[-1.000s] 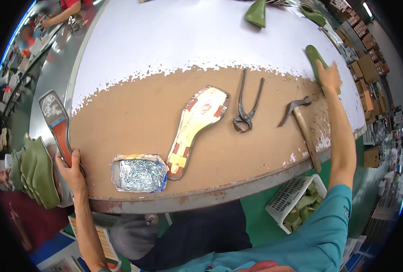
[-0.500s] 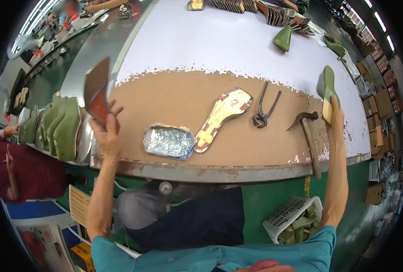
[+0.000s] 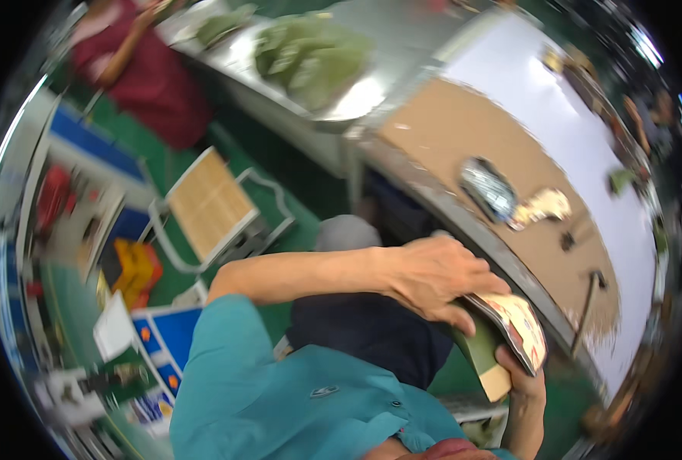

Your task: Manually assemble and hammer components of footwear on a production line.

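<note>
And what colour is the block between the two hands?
The block is green with a pale yellow end, best seen in the head view.

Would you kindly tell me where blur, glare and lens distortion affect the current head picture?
In the head view, blur smears the green pieces at the top; in the head view, glare whitens patches of the metal table; in the head view, fisheye distortion bows lines near the black rim, while the left hand and insole look comparatively crisp.

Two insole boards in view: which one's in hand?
The nearer insole board, held by left hand and right hand with the green last; the other board lies on the table beside the nails.
</note>
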